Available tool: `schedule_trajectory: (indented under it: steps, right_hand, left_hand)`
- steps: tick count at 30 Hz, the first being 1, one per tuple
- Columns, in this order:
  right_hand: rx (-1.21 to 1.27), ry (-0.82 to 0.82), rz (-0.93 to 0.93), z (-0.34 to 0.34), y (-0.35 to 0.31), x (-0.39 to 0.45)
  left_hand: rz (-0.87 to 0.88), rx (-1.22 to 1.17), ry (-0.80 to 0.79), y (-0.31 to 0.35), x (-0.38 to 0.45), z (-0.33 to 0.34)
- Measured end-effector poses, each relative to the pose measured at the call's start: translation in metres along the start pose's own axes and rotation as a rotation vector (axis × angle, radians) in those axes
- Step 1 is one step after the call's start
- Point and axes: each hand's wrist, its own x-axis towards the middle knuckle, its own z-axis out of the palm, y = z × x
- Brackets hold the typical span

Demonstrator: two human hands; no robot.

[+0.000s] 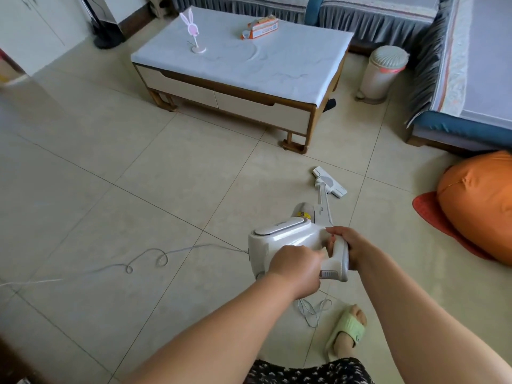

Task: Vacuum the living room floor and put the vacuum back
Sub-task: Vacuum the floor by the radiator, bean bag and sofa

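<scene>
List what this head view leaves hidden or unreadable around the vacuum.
- Power cord: runs off the left edge, so the plug is unseen.
- Vacuum handle switch: covered by the left hand and right hand.
- Yellow label: too small to read.
- Floor under the coffee table: hidden by its body.

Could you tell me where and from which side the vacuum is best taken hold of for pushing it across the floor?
Grip the vacuum by its loop handle at the rear, coming from behind and above. The handle faces the person, and the tube runs forward from it down to the floor head. The right hand already wraps it; the left hand holds its lower end.
</scene>
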Motion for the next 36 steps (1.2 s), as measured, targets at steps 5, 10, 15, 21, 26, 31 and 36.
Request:
schedule_trajectory:
  steps: [5,10,15,21,26,31,36]
  right_hand:
    - [-0.008,0.006,-0.003,-0.035,-0.061,0.009]
    - [0.051,-0.023,-0.041,-0.082,-0.132,0.009]
    - [0.207,-0.08,-0.099,-0.125,-0.193,0.009]
    - [0.085,-0.054,-0.064,-0.177,-0.248,-0.001]
    - [0.151,-0.058,-0.097,-0.185,-0.279,0.012]
    - [0.162,0.033,-0.129,-0.173,-0.307,0.028]
    - [0.144,0.08,-0.125,-0.161,-0.346,0.045]
  left_hand:
    - [-0.005,0.005,0.006,0.032,0.064,-0.016]
    - [-0.014,0.003,0.007,0.076,0.139,-0.038]
    - [-0.063,0.009,-0.006,0.118,0.216,-0.054]
    - [-0.076,-0.007,-0.044,0.166,0.285,-0.057]
    - [-0.066,0.026,-0.044,0.174,0.317,-0.072]
    - [-0.042,0.056,-0.041,0.16,0.347,-0.088]
    - [-0.009,0.057,-0.038,0.14,0.386,-0.106]
